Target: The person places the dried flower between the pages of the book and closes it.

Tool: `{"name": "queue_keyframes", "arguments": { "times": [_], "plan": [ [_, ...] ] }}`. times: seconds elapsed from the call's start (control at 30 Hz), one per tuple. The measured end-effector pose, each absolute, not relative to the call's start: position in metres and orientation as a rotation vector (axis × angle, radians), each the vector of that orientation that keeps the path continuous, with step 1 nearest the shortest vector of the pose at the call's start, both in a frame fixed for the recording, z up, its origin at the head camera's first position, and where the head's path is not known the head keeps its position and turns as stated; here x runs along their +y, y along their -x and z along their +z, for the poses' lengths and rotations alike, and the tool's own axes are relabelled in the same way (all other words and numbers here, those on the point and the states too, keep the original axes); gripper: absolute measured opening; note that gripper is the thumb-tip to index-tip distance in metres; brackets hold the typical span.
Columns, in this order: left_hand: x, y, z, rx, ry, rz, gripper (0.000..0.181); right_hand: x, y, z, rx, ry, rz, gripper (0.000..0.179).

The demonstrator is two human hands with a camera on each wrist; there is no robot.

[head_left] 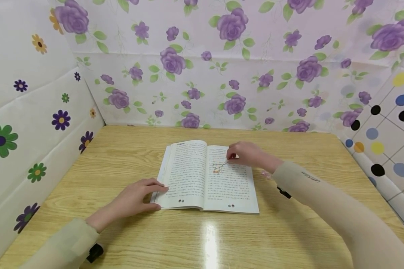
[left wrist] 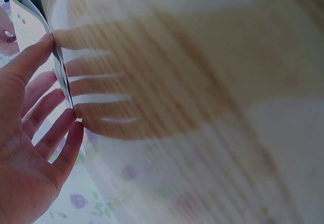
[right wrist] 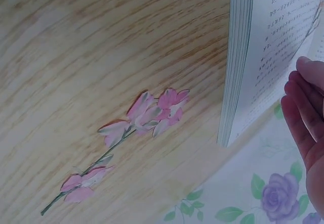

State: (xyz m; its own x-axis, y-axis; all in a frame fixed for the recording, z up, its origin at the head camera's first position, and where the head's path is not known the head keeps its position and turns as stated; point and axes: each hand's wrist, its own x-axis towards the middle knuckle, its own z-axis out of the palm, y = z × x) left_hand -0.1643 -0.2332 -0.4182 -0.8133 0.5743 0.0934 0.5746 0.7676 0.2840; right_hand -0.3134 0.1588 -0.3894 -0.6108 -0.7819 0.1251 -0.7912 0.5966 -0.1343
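An open book (head_left: 188, 175) with printed text lies on the table, its left page bowed up near the spine. My left hand (head_left: 139, 194) rests at the lower left edge, fingers spread along the page ends. Over the right page, my right hand (head_left: 245, 153) pinches the thin stem of a small dried flower sprig (head_left: 219, 168). The sprig's orange-tinged end points down toward the spine and overlaps the page. In the right wrist view, only the sprig's stem (right wrist: 315, 24) and a bit of its tip show.
A pink flower sprig (right wrist: 144, 115) with a green stem lies on the wooden table (head_left: 134, 149), right of the book and partly under my right forearm in the head view. A purple-rose sheet (head_left: 202, 74) hangs behind the table; patterned sheets flank both sides.
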Motion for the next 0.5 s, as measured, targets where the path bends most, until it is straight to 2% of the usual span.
{"name": "queue_keyframes", "arguments": {
  "times": [0.27, 0.5],
  "plan": [
    [-0.232, 0.163, -0.417, -2.952, 0.964, -0.484, 0.051, 0.176, 0.301, -0.387, -2.722, -1.279, 0.324, 0.007],
    [-0.232, 0.163, -0.417, -2.952, 0.952, -0.476, 0.051, 0.192, 0.276, -0.384, -2.699, -1.136, 0.417, 0.020]
  ]
}}
